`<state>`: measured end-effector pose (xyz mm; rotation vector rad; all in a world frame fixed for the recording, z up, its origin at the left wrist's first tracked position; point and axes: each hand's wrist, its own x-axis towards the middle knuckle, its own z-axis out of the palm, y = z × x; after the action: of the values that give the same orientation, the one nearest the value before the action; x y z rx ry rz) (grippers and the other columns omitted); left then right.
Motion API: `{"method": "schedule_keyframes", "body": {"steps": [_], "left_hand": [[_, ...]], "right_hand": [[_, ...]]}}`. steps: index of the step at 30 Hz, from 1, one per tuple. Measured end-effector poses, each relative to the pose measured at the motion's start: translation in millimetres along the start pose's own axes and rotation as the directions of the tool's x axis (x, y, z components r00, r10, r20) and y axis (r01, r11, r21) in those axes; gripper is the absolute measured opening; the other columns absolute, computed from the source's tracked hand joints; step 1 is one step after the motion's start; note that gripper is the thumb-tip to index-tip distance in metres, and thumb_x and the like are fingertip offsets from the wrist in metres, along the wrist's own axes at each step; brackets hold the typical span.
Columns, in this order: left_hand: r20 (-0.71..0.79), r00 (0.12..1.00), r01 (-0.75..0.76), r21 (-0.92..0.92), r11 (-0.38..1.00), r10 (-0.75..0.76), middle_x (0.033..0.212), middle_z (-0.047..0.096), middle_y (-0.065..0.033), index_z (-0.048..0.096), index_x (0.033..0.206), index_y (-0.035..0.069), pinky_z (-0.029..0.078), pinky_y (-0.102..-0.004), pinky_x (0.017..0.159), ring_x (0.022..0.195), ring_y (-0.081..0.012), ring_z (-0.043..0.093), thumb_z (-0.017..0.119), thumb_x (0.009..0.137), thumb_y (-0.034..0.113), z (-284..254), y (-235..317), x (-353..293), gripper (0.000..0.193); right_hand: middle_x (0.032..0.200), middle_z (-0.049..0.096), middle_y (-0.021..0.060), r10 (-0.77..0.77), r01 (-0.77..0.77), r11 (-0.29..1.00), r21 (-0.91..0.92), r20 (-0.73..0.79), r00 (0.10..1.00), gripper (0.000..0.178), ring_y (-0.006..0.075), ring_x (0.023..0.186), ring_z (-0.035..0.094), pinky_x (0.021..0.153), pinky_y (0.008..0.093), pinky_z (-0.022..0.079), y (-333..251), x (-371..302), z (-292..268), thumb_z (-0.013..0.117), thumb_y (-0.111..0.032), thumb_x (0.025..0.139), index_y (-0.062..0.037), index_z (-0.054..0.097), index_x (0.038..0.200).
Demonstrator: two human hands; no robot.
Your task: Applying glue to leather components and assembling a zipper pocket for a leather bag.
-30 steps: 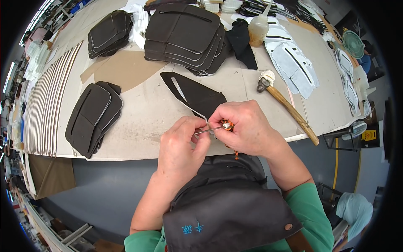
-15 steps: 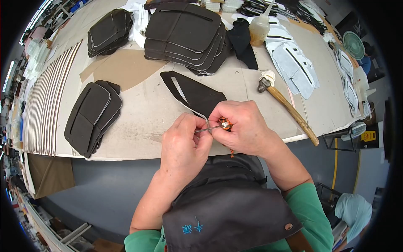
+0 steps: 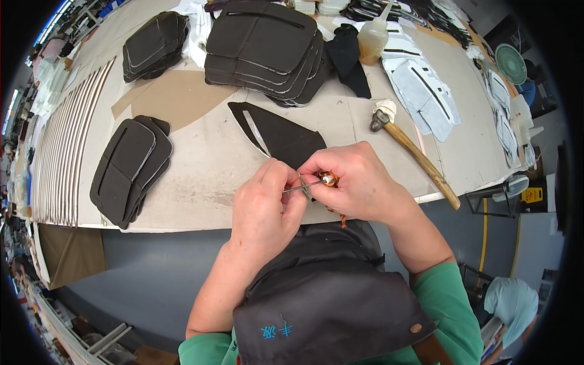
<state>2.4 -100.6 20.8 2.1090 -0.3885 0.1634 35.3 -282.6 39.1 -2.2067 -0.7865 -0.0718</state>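
Near the front edge of the table, a dark brown panel (image 3: pixel 286 137) with a pale slot lies angled away from me, its near end pinched between my hands. My left hand (image 3: pixel 264 204) is closed on the panel's edge. Closed too, my right hand (image 3: pixel 353 182) holds a slim metal tool (image 3: pixel 304 186) with an orange-and-black cord tied to it. The tool's thin shaft points left across the panel edge to my left fingers. Fingers hide its tip and its exact kind.
Stacks of dark panels lie at the left (image 3: pixel 131 167), far left (image 3: pixel 155 45) and back middle (image 3: pixel 261 48). A hammer (image 3: pixel 420 155) rests at the right. Behind it stand a squeeze bottle of amber liquid (image 3: pixel 373 42) and pale grey panels (image 3: pixel 423 91). Thin strips (image 3: pixel 73 152) line the left side.
The dark panel and both hands have shifted very slightly in the view, with the grip kept. The orange cord hangs a little farther right.
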Motion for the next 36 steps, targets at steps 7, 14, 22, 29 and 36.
{"method": "schedule_keyframes", "body": {"steps": [7, 14, 22, 29, 36], "left_hand": [[-0.104, 0.994, -0.048, -0.107, 0.993, 0.037, 0.076, 0.059, -0.0100, 0.054, 0.084, 0.002, 0.051, -0.0337, 0.055, 0.061, -0.0221, 0.062, 0.063, 0.078, -0.006, 11.4, -6.7, 0.8, 0.013], [-0.103, 0.989, 0.060, -0.405, 0.913, -0.110, 0.081, 0.063, -0.0082, 0.059, 0.090, 0.000, 0.052, -0.0300, 0.066, 0.069, -0.0172, 0.063, 0.065, 0.088, -0.003, 18.1, -15.5, -5.2, 0.007], [-0.045, 0.984, 0.125, -0.518, 0.847, -0.172, 0.087, 0.064, -0.0086, 0.060, 0.091, -0.002, 0.052, -0.0285, 0.069, 0.074, -0.0147, 0.063, 0.065, 0.090, -0.001, 18.1, -19.1, -7.1, 0.005], [0.003, 0.969, 0.214, -0.506, 0.836, -0.246, 0.084, 0.066, -0.0087, 0.059, 0.089, -0.002, 0.052, -0.0276, 0.063, 0.072, -0.0127, 0.066, 0.066, 0.090, 0.001, 10.5, -5.9, -2.7, 0.008], [-0.008, 0.971, 0.210, -0.460, 0.863, -0.241, 0.081, 0.066, -0.0080, 0.060, 0.090, -0.001, 0.052, -0.0276, 0.060, 0.069, -0.0127, 0.065, 0.066, 0.089, 0.001, 13.4, -10.7, -3.5, 0.006]], "right_hand": [[0.067, 0.064, 0.0085, 0.094, -0.089, 0.994, 0.055, -0.089, 0.992, 0.007, 0.0260, 0.059, 0.065, 0.055, 0.0341, 0.051, -1.9, -3.7, 9.7, 0.069, -0.007, 0.074, -0.0048, 0.063, 0.077], [0.067, 0.064, -0.0008, 0.260, -0.206, 0.920, 0.334, -0.127, 0.957, 0.003, 0.0018, 0.062, 0.055, 0.053, 0.0219, 0.044, 0.6, -8.2, 11.0, 0.069, -0.002, 0.086, 0.0017, 0.068, 0.086], [0.067, 0.062, -0.0024, 0.376, -0.330, 0.836, 0.438, -0.019, 0.926, 0.004, 0.0012, 0.062, 0.052, 0.053, 0.0206, 0.041, -1.8, -7.7, 8.1, 0.068, -0.002, 0.088, 0.0019, 0.069, 0.088], [0.065, 0.060, -0.0034, 0.353, -0.319, 0.865, 0.386, -0.018, 0.935, 0.006, 0.0010, 0.061, 0.050, 0.053, 0.0209, 0.040, -3.9, -7.3, 5.4, 0.069, -0.004, 0.088, 0.0022, 0.070, 0.088], [0.066, 0.067, 0.0043, 0.358, -0.322, 0.858, 0.400, -0.016, 0.934, 0.011, 0.0061, 0.058, 0.058, 0.054, 0.0249, 0.047, -1.1, -7.8, 4.1, 0.069, -0.009, 0.086, 0.0017, 0.071, 0.089]]}}
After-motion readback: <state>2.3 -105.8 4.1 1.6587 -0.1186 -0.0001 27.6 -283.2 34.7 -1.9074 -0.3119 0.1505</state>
